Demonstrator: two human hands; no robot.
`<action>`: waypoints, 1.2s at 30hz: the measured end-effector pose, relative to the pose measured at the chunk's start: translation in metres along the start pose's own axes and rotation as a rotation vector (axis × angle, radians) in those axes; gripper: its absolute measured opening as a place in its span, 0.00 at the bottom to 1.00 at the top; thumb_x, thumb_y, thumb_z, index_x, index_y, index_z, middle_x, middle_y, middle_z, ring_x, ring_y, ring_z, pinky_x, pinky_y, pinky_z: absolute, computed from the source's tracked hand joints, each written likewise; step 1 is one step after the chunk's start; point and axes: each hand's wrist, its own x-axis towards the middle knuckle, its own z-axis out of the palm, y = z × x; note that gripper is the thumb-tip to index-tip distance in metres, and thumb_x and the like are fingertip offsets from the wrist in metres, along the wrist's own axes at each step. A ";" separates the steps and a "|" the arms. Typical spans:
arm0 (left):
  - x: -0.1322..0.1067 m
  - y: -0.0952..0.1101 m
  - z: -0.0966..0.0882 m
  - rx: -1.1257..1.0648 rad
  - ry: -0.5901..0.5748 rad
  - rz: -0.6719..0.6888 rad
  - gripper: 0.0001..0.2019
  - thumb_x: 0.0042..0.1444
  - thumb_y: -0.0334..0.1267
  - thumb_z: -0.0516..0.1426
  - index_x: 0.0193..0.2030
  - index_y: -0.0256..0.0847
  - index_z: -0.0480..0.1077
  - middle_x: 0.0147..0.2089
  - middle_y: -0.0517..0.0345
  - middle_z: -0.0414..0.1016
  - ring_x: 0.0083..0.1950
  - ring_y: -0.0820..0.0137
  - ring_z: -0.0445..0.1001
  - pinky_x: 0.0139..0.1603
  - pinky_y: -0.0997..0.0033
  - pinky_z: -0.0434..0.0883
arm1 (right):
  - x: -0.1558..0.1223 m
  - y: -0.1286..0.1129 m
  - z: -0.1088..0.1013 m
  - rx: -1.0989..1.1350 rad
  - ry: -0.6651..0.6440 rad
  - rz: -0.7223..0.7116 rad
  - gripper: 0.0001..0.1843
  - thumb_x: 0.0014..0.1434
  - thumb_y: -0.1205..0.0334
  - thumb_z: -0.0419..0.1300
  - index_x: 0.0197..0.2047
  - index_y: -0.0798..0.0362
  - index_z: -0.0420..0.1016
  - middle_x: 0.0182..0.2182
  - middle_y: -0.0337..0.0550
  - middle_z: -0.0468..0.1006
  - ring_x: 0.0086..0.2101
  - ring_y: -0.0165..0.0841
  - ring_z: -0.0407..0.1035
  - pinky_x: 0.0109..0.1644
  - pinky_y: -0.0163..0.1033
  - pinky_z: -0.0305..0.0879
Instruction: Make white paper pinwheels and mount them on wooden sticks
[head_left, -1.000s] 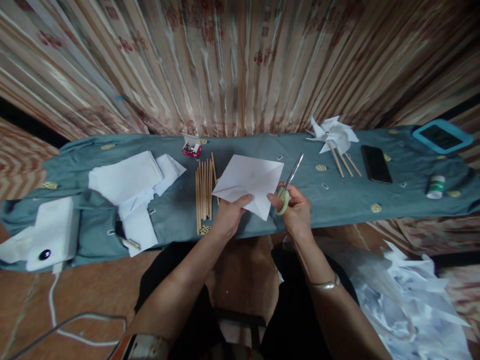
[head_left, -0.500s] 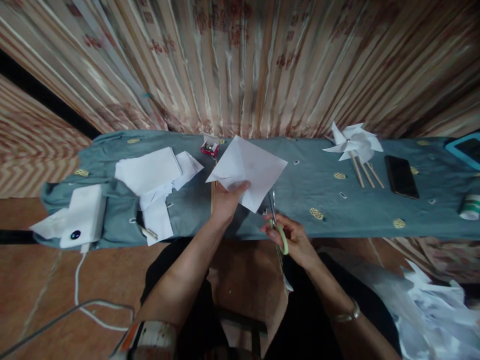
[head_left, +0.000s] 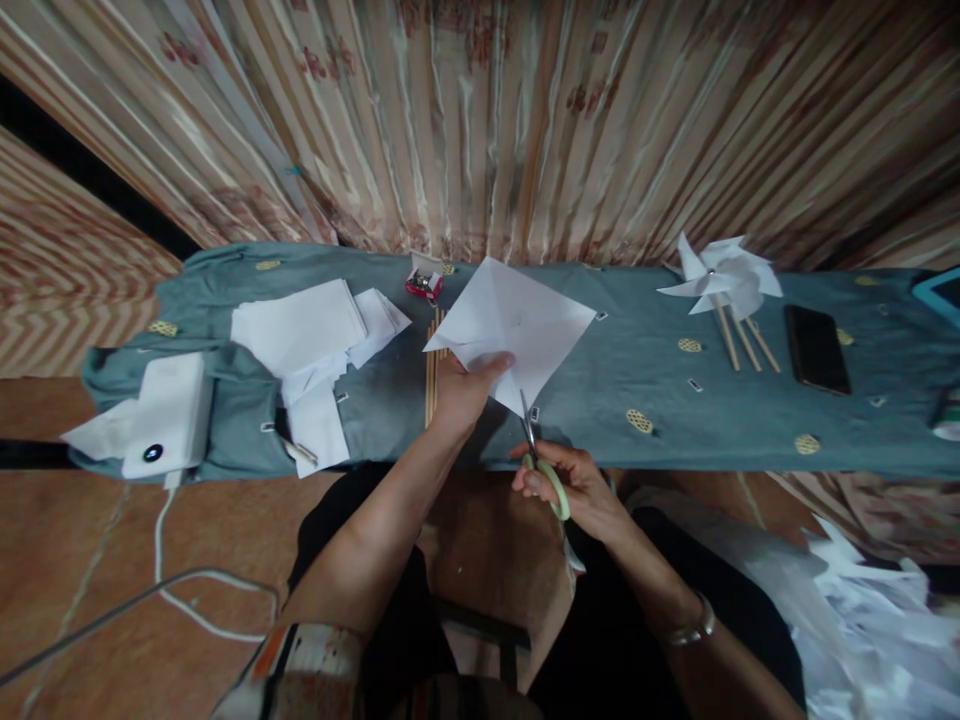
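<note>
My left hand (head_left: 463, 390) pinches a white square sheet of paper (head_left: 517, 325) by its lower part and holds it up above the blue-grey cloth on the table (head_left: 660, 400). Below it, my right hand (head_left: 571, 482) grips green-handled scissors (head_left: 541, 458) with the blades pointing up at the sheet's bottom corner. Behind my left hand lies a bundle of wooden sticks (head_left: 433, 360).
Loose white paper sheets (head_left: 300, 335) and a white box (head_left: 166, 412) with a cable lie at the left. A small red stapler (head_left: 423, 283) sits at the back. White pinwheels on sticks (head_left: 721, 280), a black phone (head_left: 816, 348) and paper scraps (head_left: 862, 620) are at the right.
My right hand dropped from beside the sheet to below it and turned the scissors so that the blades point up at the bottom corner. My left hand raised the sheet slightly.
</note>
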 end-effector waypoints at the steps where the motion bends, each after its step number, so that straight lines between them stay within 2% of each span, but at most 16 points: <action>1: -0.001 0.001 0.001 0.003 -0.001 -0.001 0.16 0.36 0.37 0.69 0.35 0.40 0.75 0.33 0.58 0.80 0.41 0.62 0.77 0.44 0.65 0.74 | 0.000 0.001 0.000 0.014 0.004 0.004 0.21 0.53 0.45 0.66 0.42 0.52 0.76 0.27 0.38 0.77 0.26 0.29 0.68 0.29 0.34 0.63; 5: -0.003 0.003 0.003 0.019 -0.001 -0.015 0.18 0.36 0.36 0.69 0.38 0.40 0.75 0.33 0.58 0.79 0.45 0.60 0.77 0.46 0.63 0.74 | 0.001 0.002 0.000 0.044 0.012 0.005 0.20 0.52 0.45 0.67 0.41 0.52 0.77 0.26 0.38 0.77 0.25 0.28 0.68 0.28 0.34 0.63; 10: -0.004 0.002 0.004 0.022 0.005 -0.003 0.13 0.37 0.35 0.69 0.32 0.40 0.74 0.33 0.56 0.79 0.48 0.57 0.77 0.49 0.61 0.74 | 0.001 0.002 0.000 0.043 0.026 -0.007 0.20 0.52 0.46 0.67 0.41 0.52 0.77 0.25 0.38 0.77 0.25 0.28 0.68 0.28 0.34 0.64; 15: -0.003 0.001 0.003 0.013 0.002 0.005 0.11 0.38 0.35 0.69 0.29 0.39 0.73 0.32 0.57 0.78 0.44 0.60 0.78 0.48 0.61 0.74 | 0.002 -0.002 0.001 0.054 0.040 -0.005 0.19 0.52 0.46 0.67 0.40 0.52 0.77 0.24 0.38 0.78 0.24 0.28 0.69 0.28 0.33 0.65; 21: -0.002 -0.001 0.002 0.011 -0.002 -0.007 0.12 0.38 0.36 0.68 0.31 0.40 0.73 0.31 0.58 0.78 0.46 0.59 0.77 0.48 0.63 0.73 | 0.003 -0.005 0.004 0.076 0.062 0.015 0.19 0.49 0.47 0.69 0.38 0.52 0.77 0.22 0.36 0.77 0.23 0.27 0.68 0.27 0.33 0.66; 27: -0.001 -0.002 0.001 0.014 0.011 -0.004 0.12 0.37 0.37 0.68 0.30 0.39 0.74 0.30 0.58 0.78 0.42 0.62 0.77 0.45 0.64 0.73 | 0.003 -0.004 0.004 0.104 0.071 0.043 0.20 0.47 0.46 0.70 0.38 0.51 0.77 0.22 0.35 0.76 0.22 0.27 0.68 0.28 0.33 0.68; 36: -0.004 -0.002 0.004 0.039 -0.012 0.039 0.17 0.37 0.36 0.68 0.36 0.37 0.75 0.32 0.57 0.79 0.39 0.65 0.77 0.42 0.67 0.74 | 0.004 -0.004 0.001 0.082 0.071 0.055 0.23 0.47 0.45 0.70 0.40 0.53 0.76 0.23 0.36 0.77 0.23 0.27 0.68 0.29 0.33 0.67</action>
